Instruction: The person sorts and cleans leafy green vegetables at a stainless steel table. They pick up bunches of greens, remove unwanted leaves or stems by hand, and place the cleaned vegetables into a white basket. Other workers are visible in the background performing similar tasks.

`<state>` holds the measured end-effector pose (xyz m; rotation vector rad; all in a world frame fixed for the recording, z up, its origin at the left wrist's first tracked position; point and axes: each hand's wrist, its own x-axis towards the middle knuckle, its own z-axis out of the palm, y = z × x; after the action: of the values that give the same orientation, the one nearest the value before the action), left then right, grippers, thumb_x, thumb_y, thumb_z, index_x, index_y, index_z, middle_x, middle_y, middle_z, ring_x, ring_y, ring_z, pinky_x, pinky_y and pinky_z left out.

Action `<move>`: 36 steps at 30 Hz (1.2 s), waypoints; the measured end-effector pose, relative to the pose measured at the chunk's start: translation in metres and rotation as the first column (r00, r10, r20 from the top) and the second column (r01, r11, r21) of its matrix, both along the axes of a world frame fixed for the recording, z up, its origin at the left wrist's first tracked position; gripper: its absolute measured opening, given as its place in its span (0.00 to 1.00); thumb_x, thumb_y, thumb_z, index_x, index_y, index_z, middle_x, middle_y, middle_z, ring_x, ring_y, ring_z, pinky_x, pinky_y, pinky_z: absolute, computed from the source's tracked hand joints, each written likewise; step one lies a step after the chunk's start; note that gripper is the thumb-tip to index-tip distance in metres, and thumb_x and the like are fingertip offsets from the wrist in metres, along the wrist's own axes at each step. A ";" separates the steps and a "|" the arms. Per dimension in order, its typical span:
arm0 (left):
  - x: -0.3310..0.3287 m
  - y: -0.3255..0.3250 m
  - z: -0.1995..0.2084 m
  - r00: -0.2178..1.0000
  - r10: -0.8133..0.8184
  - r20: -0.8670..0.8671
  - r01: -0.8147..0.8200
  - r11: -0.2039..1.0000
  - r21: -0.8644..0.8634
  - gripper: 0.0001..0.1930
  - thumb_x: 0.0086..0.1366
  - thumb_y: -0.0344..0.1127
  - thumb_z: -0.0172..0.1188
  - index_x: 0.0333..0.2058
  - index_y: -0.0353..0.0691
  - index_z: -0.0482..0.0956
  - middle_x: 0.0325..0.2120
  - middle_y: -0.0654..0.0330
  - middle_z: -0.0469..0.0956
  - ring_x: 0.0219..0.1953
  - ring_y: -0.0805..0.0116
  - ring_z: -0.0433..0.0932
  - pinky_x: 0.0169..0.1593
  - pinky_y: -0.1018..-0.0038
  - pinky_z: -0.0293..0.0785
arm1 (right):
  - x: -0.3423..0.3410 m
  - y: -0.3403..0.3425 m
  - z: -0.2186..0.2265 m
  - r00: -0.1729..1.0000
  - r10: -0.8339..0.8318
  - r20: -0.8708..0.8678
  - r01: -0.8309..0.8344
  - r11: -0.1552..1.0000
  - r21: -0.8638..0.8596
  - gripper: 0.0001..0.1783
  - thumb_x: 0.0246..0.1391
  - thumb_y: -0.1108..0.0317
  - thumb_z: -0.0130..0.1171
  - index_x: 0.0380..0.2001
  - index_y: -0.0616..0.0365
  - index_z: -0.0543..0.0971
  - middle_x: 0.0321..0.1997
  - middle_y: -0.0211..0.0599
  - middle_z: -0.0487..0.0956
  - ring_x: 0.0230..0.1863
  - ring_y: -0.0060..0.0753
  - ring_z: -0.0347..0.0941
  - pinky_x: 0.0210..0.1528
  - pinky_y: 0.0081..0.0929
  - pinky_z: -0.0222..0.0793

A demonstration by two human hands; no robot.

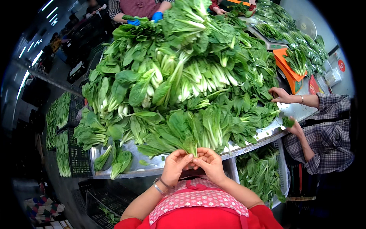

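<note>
Close to my body, at the table's front edge, my left hand (pixel 174 165) and my right hand (pixel 209 163) meet with thumbs and fingers closed. Between them they pinch the pale stem end of a leafy green vegetable (pixel 191 142), its leaves pointing away from me. My fingers partly hide the stem end. Just beyond rises a big heap of the same greens (pixel 198 76) with whitish stalks. A few loose plants (pixel 121 162) lie on the metal table (pixel 143 168) to the left of my hands.
At right, a person's hand (pixel 281 95) reaches the heap, near an orange tray (pixel 288 70) and a scale (pixel 268 40). A white crate (pixel 282 168) of leaves stands below the table; black crates (pixel 79 156) stand left. Blue-gloved hands (pixel 157 16) work across the table.
</note>
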<state>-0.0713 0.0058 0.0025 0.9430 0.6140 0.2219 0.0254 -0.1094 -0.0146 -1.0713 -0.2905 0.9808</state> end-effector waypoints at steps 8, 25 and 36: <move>-0.029 0.016 -0.026 1.000 0.026 0.006 -0.027 0.993 0.117 0.07 0.57 0.32 0.59 0.32 0.37 0.74 0.25 0.64 0.76 0.24 0.80 0.74 0.23 0.87 0.63 | -0.038 0.015 -0.016 0.998 -0.026 -0.055 0.020 0.993 -0.117 0.13 0.53 0.71 0.52 0.41 0.66 0.71 0.34 0.37 0.77 0.33 0.26 0.74 0.33 0.20 0.72; -0.034 0.024 -0.034 0.998 0.011 0.056 -0.004 0.992 -0.129 0.12 0.58 0.34 0.58 0.39 0.38 0.70 0.30 0.66 0.74 0.30 0.81 0.72 0.25 0.86 0.68 | -0.036 0.029 -0.017 0.807 0.002 0.590 0.168 0.958 -0.234 0.19 0.42 0.71 0.65 0.36 0.62 0.69 0.26 0.27 0.70 0.25 0.14 0.64 0.27 0.13 0.63; -0.033 0.022 -0.029 0.990 0.142 -0.002 -0.142 0.990 0.006 0.07 0.59 0.30 0.56 0.35 0.36 0.70 0.29 0.61 0.74 0.25 0.77 0.73 0.22 0.83 0.71 | -0.027 0.029 -0.031 0.978 0.078 0.191 -0.039 0.979 -0.201 0.12 0.46 0.75 0.61 0.34 0.63 0.70 0.29 0.28 0.72 0.29 0.15 0.68 0.30 0.13 0.66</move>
<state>-0.1046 0.0282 -0.0264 0.9058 0.6840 0.3491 -0.0012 -0.0801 -0.0453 -1.3514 -0.3961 0.9709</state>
